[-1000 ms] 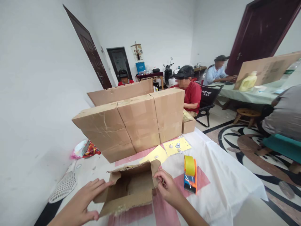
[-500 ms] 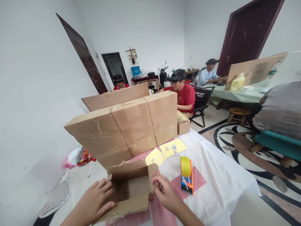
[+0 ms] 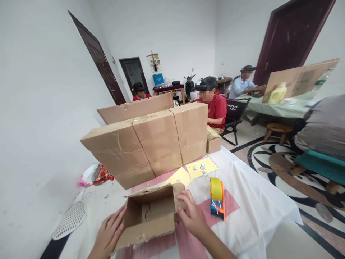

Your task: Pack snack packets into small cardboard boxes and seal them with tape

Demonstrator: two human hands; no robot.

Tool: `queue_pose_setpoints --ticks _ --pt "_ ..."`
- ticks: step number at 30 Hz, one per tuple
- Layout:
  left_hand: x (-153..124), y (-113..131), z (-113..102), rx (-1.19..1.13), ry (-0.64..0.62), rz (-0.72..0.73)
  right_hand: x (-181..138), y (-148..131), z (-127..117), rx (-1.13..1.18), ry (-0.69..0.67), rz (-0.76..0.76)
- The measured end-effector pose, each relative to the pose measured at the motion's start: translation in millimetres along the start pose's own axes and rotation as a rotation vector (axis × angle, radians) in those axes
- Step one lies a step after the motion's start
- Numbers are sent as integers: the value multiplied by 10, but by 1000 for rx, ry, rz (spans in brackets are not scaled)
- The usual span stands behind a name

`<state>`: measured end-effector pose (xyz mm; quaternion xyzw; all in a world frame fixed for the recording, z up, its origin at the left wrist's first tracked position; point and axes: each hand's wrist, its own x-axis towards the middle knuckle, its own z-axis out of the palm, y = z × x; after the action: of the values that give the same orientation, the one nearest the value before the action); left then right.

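Observation:
An open, empty cardboard box [image 3: 147, 230] with torn, ragged upper edges stands in front of me on the cloth. Against its left side lies my left hand [image 3: 109, 228], fingers stretched out along the outer wall. My right hand [image 3: 190, 214] pinches the flap at the box's right end between thumb and fingers. To the right of that hand rests a tape dispenser [image 3: 217, 199] with an orange and blue body and a roll of yellow tape. Behind the box lie yellow sheets [image 3: 202, 168], with small pale pieces on one.
Stacked closed cartons [image 3: 159, 144] form a wall across the table, with a smaller carton [image 3: 214, 140] at their right. A perforated white object [image 3: 70, 220] and a red packet [image 3: 105, 175] sit at the left. A person in red [image 3: 217, 109] sits behind the cartons.
My left hand has shifted from the box's left rim down to its outer left wall, its fingers drawn closer together. My right hand stays at the right flap. The view has turned slightly.

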<state>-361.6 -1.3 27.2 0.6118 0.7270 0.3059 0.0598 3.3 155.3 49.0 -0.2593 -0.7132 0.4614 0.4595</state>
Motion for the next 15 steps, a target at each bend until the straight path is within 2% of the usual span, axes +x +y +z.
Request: queue_pose_setpoints --ticks 4,7,11,13,15 --pt "38 -146 441 -389 73 -265 -114 286 98 -39 -51 30" --pt "-1 -141 566 -477 125 -363 -253 495 188 -62 18 31" --pt "-30 -148 349 -741 339 -570 -425 670 243 -34 158 96" --pt "95 -283 165 -765 436 -638 -469 722 255 -5 158 166" --pt "330 -528 -17 -724 518 -689 -476 755 270 3 147 208"
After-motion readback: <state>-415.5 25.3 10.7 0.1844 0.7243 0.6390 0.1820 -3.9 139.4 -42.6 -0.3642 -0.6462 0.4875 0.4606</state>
